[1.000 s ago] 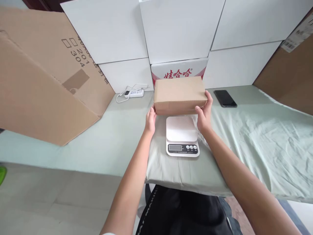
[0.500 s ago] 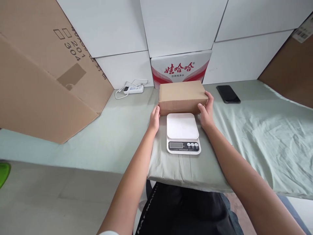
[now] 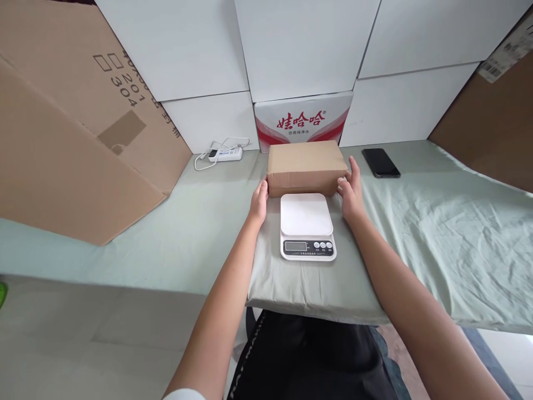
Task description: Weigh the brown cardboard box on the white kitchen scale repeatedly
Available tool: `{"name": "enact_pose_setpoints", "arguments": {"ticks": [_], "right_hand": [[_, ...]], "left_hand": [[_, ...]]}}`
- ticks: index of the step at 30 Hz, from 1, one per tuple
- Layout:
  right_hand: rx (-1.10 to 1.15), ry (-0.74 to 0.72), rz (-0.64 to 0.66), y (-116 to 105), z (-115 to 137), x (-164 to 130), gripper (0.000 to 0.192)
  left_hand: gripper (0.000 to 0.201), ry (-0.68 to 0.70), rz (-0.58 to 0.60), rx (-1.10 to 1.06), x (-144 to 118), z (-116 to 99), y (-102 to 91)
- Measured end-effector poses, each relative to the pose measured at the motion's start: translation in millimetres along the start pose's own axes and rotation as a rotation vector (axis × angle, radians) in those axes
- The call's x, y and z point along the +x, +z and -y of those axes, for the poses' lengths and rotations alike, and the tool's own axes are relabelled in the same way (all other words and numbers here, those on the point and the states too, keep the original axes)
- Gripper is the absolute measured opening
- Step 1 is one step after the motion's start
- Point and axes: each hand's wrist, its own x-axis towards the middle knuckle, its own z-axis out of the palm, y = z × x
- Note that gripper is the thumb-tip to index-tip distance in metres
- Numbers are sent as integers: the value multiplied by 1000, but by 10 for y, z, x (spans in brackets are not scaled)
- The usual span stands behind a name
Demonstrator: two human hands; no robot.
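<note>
Both grips are spread flat against the ends of the small cardboard box (image 3: pixel 307 168): my left hand (image 3: pixel 259 201) presses its left end with fingers straight, and my right hand (image 3: pixel 352 191) lies along its right end, thumb at the front corner. Neither hand curls round the box; I see them only bracing it from the sides. The box sits on the green-sheeted bench (image 3: pixel 437 222), just behind the white kitchen scale (image 3: pixel 307 225) and in front of the red-and-white water carton (image 3: pixel 303 119). The scale's platform is bare, and I cannot read its display. A black phone (image 3: pixel 380 163) lies to the right of the box, a white power strip (image 3: pixel 225 154) to the left, and a big brown carton (image 3: pixel 75 122) leans at far left.
</note>
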Motion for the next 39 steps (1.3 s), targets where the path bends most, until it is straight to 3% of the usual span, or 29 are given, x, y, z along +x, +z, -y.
{"name": "enact_pose_setpoints", "arguments": {"ticks": [4,8,15,20,24,28,32,36,39], "right_hand": [[63,140,32,37,77,14,101],[96,160,49,53,136,12,108],[122,198,26,64,252,-50,101],[177,213,23,136,224,-16,98],[220,133,6,167,321,19,103],[159,-13,10,73,692,-126,109],[48,-78,65,-104,989,-541,110],[3,-33,63,-219,982,-946,113],[16,-12,35,-231,912,-1084,114]], "left_hand": [[97,9,18,21,-48,-20,13],[91,-13,3,46,-79,-65,6],[84,-49,-42,64,-59,-67,7],[87,67,21,81,-23,-61,11],[91,147,5,106,-55,-203,20],[91,227,18,92,-342,-432,7],[86,242,56,56,-862,-575,-65],[91,195,61,31,-1284,-496,-115],[91,157,62,28,-1417,-379,-98]]}}
